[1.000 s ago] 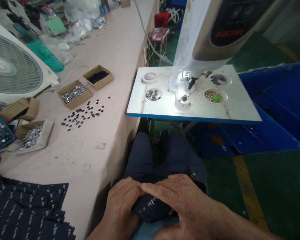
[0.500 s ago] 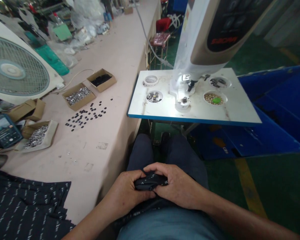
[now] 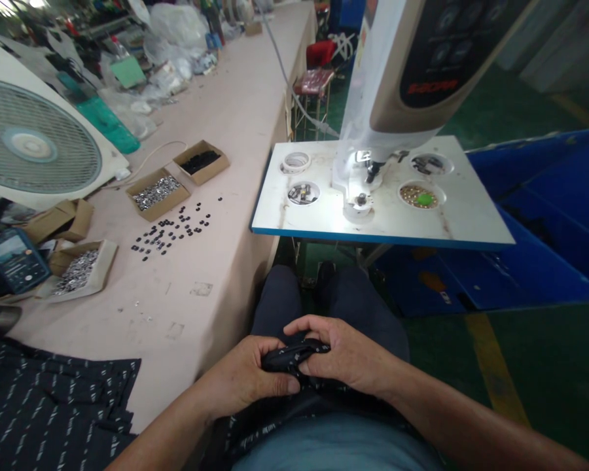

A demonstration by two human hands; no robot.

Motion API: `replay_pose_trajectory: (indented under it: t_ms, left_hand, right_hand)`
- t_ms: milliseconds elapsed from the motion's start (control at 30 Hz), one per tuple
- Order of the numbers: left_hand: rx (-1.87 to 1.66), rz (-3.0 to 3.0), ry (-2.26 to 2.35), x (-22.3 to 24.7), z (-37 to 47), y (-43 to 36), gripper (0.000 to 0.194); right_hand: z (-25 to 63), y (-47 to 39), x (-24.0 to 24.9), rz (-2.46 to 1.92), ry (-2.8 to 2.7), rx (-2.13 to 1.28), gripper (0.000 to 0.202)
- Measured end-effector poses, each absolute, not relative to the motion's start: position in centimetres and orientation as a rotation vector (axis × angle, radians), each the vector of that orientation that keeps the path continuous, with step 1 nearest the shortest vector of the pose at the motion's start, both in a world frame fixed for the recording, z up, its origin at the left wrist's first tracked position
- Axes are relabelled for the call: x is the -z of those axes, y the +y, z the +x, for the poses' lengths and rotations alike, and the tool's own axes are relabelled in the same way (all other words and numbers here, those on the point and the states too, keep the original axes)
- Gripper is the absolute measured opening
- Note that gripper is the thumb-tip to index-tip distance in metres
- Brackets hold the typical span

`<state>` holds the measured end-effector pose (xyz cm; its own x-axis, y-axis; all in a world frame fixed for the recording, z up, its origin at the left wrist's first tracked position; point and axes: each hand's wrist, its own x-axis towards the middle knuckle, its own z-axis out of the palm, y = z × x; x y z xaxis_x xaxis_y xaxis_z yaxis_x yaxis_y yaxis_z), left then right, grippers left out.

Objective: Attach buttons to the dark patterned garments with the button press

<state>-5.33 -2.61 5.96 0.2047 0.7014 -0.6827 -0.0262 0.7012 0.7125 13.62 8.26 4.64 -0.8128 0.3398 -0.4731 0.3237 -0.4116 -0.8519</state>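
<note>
Over my lap, my left hand and my right hand both grip a bunched piece of dark printed fabric. The left thumb presses along its near side, while the right fingers curl over its top. More of the cloth hangs down between my hands and my body. Ahead of my knees stands a snap-fastening machine with a white table. Round wells in that table hold small metal parts, and a green piece lies in the right one.
On the left workbench lie scattered black snap parts. Behind them are a box of silver parts and a box of black parts. A fan, a phone and stacked printed fabric are also there.
My right thumb has slipped down into the fabric, and the fold between my hands has changed shape. Both hands stay over my lap. The view has shifted slightly.
</note>
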Motion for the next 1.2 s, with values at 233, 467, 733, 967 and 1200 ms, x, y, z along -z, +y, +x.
replay_pose_trajectory:
  t_ms: [233, 467, 733, 967, 1200]
  left_hand:
    - [-0.58, 0.617, 1.31, -5.6, -4.8, -2.8, 0.031]
    - [-0.59, 0.575, 1.283, -5.4, -4.5, -2.9, 0.029]
    - [-0.682, 0.596, 1.26, -5.7, -4.0, -3.3, 0.033]
    - [-0.748, 0.41, 1.228, -5.7, -3.8, -3.4, 0.044]
    - [-0.914, 0.208, 1.062, -5.3, -3.0, -3.2, 0.042]
  right_hand:
    - [13.6, 8.5, -5.1, -0.952, -1.872, -2.316, 0.046]
    - [13.6, 8.5, -5.1, -0.904, -2.047, -2.15, 0.048]
    - [13.8, 8.5, -5.0, -0.868, -1.96, -2.224, 0.047]
    - [13.7, 8.8, -4.0, -0.851, -1.515, -2.565, 0.051]
    - [13.6, 8.8, -3.1, -0.855, -1.142, -2.716, 0.053]
